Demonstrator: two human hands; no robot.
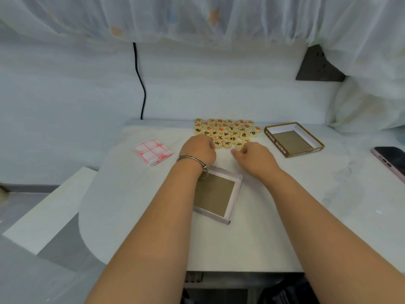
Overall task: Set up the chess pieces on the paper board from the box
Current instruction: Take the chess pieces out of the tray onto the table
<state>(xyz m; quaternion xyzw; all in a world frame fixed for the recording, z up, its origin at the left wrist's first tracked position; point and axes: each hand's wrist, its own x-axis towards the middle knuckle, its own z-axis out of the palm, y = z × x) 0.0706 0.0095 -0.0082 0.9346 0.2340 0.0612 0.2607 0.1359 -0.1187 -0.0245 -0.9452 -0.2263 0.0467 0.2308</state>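
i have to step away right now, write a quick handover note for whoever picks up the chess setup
Left hand: fingers curled at the near left edge of the chess pieces; I cannot tell whether it holds one.
Right hand: loosely curled at the near right edge of the cluster, with nothing seen in it.
Pieces: clustered on the table, just beyond both hands.
Box tray: empty, near the person, partly under the left wrist. Other box half: empty, to the right.
Paper board: folded, left of the pieces.
Done: pieces are out of the box.
Left: unfold the board and place every piece.
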